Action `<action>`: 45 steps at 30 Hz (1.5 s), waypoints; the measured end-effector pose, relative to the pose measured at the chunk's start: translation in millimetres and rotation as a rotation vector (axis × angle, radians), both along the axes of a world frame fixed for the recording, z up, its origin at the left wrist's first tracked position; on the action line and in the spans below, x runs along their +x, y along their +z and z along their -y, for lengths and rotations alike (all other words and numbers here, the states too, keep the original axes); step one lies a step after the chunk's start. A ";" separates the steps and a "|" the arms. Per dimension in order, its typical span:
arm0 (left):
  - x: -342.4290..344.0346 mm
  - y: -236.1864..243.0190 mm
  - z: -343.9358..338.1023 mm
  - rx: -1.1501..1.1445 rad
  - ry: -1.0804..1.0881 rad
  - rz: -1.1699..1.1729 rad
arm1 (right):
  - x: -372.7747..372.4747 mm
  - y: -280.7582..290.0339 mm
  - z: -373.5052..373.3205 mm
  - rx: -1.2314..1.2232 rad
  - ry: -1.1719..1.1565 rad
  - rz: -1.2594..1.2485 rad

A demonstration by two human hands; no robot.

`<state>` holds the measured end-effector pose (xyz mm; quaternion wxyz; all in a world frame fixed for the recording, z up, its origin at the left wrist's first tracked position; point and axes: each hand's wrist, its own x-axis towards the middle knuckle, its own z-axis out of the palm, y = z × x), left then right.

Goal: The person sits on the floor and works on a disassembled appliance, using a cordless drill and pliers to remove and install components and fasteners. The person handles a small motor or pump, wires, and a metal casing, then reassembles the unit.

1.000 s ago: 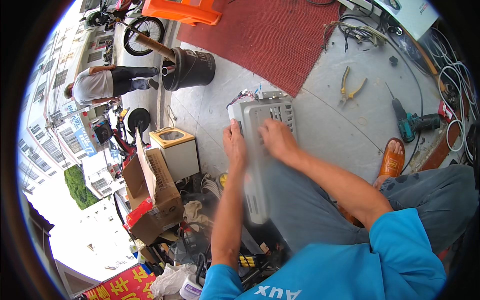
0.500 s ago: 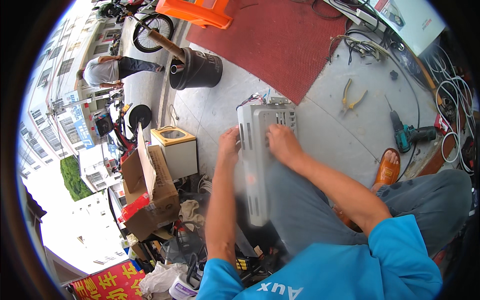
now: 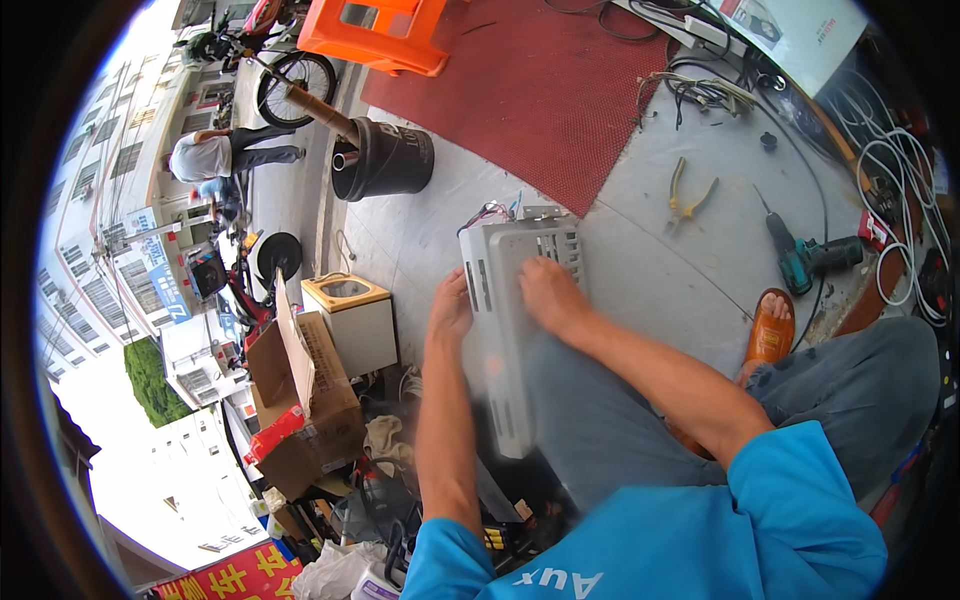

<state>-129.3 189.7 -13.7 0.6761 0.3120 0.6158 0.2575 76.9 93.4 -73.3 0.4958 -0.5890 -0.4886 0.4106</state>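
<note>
Left hand: yours [image 3: 453,302], fingers partly curled, at the left edge of the housing; can't tell if it grips.
Right hand: yours [image 3: 552,298], loosely closed, knuckles up, fingertips down at the slotted face; anything pinched under there is hidden.
Housing: long grey slotted housing [image 3: 508,335], in front of you, between your hands, alongside your left trouser leg [image 3: 610,420]; its long side runs away from you.
Housing far end: thin coloured wires [image 3: 490,212] and a metal bracket [image 3: 543,212] sticking out.
Floor, your right: yellow-handled pliers [image 3: 688,200], handles spread; past them a teal-and-black drill [image 3: 800,250], bit fitted; your orange sandal [image 3: 770,335] near it.
Floor, ahead: red mat [image 3: 540,110], orange stool [image 3: 375,35] at its upper left corner.
Left side: black bucket [image 3: 400,160] with a pole in it, white cabinet [image 3: 362,335] with yellow-framed top, open cardboard box [image 3: 335,425].
Far right: loops of white cable [image 3: 890,270].
Street: person in a light top [image 3: 200,157].
</note>
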 end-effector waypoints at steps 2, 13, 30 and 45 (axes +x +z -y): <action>-4.8 -4.6 -1.9 -0.017 0.021 -0.039 | -2.5 -1.0 0.3 -0.053 -0.011 -0.096; -10.4 -16.5 5.3 0.088 -0.022 -0.017 | -12.8 -14.3 0.0 0.072 0.016 0.032; -18.1 -27.3 18.4 0.260 0.022 0.098 | -8.8 -6.9 2.8 0.033 -0.030 -0.119; -7.0 -18.8 19.3 0.233 0.012 0.054 | -2.3 -3.1 2.2 0.054 0.035 -0.082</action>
